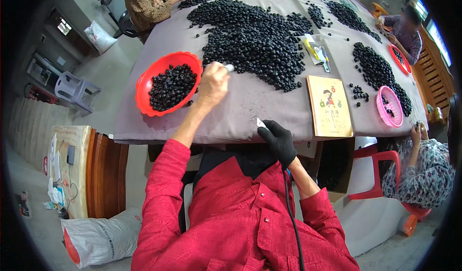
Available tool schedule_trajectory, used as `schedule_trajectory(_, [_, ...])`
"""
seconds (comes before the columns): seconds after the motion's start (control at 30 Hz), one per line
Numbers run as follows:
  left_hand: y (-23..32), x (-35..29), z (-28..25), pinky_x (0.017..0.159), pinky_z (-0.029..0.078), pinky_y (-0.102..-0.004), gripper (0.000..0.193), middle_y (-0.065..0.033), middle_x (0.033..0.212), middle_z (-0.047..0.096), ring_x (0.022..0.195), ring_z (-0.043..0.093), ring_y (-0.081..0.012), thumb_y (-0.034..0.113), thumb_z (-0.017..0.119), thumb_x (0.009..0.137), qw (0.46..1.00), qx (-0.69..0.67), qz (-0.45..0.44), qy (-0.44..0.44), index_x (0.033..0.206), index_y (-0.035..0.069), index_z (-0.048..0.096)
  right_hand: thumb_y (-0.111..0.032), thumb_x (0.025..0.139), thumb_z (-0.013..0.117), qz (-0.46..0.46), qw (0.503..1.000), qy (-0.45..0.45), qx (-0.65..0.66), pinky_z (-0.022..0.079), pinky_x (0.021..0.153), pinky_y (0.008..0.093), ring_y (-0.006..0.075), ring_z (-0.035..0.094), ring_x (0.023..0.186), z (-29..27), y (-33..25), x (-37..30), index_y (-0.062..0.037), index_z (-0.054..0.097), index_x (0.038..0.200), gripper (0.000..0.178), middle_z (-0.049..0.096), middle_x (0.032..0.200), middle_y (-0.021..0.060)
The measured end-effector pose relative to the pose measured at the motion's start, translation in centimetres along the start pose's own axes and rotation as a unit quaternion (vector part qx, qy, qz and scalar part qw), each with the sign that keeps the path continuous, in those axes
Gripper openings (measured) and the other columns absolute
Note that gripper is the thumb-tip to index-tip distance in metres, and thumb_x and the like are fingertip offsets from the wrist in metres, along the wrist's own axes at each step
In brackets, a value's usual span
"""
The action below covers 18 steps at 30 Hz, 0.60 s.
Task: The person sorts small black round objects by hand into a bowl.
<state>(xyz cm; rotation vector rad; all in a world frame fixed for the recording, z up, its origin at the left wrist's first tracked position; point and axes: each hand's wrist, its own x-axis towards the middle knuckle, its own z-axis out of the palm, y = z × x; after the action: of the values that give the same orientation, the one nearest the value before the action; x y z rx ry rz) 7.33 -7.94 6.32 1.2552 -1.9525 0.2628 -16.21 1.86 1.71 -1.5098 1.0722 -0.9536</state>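
A wide heap of small black round pieces, looking like beads (250, 40), covers the middle of the table. At its near left edge is my left hand (214, 86), bare, its fingers curled together. Something white shows at its fingertips, and I cannot make out whether it is held. A red scalloped bowl (141, 95), partly filled with the same black pieces, stands just left of this hand. By the near table edge, my right hand (279, 141) wears a black glove and is closed. A small white tip pokes out of its fingers; its kind is unclear.
Right of the heap lie a yellow-covered book (329, 106) and a packaged tool with a yellow part (315, 50). Other people sit around the table (231, 126) beside more black heaps, with a pink basket (389, 106) at right. A black cord (288, 199) hangs down my front.
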Motion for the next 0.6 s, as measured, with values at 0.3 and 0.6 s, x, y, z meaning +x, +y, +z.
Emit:
schedule_trajectory(0.3, [2.1, 3.2, 8.9, 0.075, 0.044, -0.0379, 0.025, -0.0101, 0.097, 0.05, 0.089, 0.051, -0.028, 0.009, 0.066, 0.07, 0.996, -0.077, -0.011, -0.035, 0.094, 0.003, 0.06, -0.021, 0.083, 0.06, 0.011, 1.0, -0.007, 0.026, 0.046, 0.074, 0.0283, 0.0103, 0.056, 0.083, -0.2, -0.6, 0.1, -0.0003, 0.058, 0.103, 0.029, 0.064, 0.088, 0.0099])
schedule_trajectory(0.6, [-3.4, 10.0, 10.8, 0.082, 0.042, -0.0456, 0.033, -0.0126, 0.109, 0.051, 0.102, 0.047, -0.0313, 0.034, 0.063, 0.076, 0.988, -0.028, -0.099, -0.115, 0.102, 0.015, 0.063, -0.016, 0.085, 0.059, 0.035, 0.997, -0.017, 0.062, 0.044, 0.073, 0.0239, 0.0062, 0.051, 0.081, -0.2, -0.3, 0.1, 0.0018, 0.058, 0.103, 0.026, 0.061, 0.086, 0.0013])
